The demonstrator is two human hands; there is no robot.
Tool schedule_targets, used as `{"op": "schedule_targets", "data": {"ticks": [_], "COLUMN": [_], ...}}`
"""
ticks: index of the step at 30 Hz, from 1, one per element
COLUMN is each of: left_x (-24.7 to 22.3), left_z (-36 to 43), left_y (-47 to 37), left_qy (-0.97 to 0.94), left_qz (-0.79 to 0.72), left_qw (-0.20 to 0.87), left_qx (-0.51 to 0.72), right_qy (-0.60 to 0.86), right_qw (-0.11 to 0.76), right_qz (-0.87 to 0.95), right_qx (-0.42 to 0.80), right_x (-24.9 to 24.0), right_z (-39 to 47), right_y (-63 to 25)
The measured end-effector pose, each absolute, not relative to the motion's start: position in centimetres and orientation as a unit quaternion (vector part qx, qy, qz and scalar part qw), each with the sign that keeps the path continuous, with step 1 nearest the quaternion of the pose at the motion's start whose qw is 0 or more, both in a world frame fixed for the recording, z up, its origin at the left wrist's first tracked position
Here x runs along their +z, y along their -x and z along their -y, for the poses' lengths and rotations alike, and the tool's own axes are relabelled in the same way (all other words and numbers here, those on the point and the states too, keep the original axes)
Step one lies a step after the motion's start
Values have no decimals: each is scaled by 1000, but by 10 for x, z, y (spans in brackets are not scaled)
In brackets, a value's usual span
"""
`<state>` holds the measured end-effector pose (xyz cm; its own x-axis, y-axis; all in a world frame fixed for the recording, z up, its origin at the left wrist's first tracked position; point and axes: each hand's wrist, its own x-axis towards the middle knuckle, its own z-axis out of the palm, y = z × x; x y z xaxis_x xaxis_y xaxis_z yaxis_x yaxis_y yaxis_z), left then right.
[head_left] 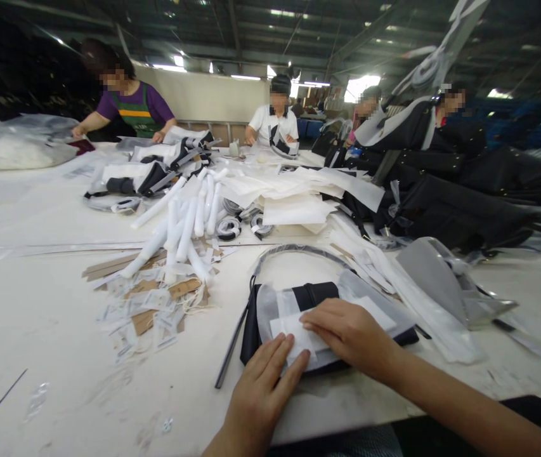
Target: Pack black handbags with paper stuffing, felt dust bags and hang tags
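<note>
left hand point(265, 384), fingers loose on white sheet point(290, 325), right hand point(349, 325) at two o'clock, grasp unclear, black bag point(315, 294) beneath

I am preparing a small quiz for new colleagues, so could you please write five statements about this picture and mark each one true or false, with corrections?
1. The left hand and the right hand both touch the white sheet on the black bag. True.
2. The pile of white rolls lies to the right of the bag. False: the pile of white rolls lies to its left.
3. The bag's wrapped strap arches on its far side. True.
4. The paper tags lie on top of the bag. False: the paper tags lie on the table, left of it.
5. A co-worker on the left wears a green apron. True.
</note>
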<state>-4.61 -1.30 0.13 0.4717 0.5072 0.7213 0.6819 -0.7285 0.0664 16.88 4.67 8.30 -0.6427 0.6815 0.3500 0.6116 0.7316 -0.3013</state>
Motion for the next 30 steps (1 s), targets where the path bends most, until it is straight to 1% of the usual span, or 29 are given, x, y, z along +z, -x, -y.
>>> {"op": "schedule_targets", "data": {"ticks": [2, 7, 9, 15, 19, 22, 24, 26, 27, 30], "left_x": [1, 0, -1, -2, 1, 2, 3, 4, 4, 4], "left_z": [13, 12, 11, 9, 8, 8, 8, 8, 8, 9], "left_y": [47, 50, 51, 52, 52, 51, 51, 51, 52, 54], "left_qy": [852, 865, 864, 867, 864, 858, 855, 851, 851, 853], "left_qz": [348, 329, 323, 312, 315, 319, 319, 320, 320, 326], "left_qw": [123, 148, 156, 169, 167, 166, 171, 178, 180, 178], "left_qx": [-372, -349, -353, -350, -357, -366, -372, -376, -376, -367], "right_qy": [377, 377, 366, 307, 293, 294, 301, 307, 310, 312], "right_qw": [200, 53, 15, -2, -19, -23, -15, 27, 69, 229], "right_qz": [902, 922, 927, 945, 942, 941, 941, 942, 941, 918], "right_qx": [71, 70, 76, 108, 161, 164, 151, 130, 118, 86], "right_x": [79, 73, 74, 73, 66, 62, 63, 67, 71, 85], "right_z": [-69, -106, -112, -120, -126, -134, -136, -130, -122, -81], "right_y": [-173, -170, -166, -150, -137, -136, -141, -149, -154, -171]}}
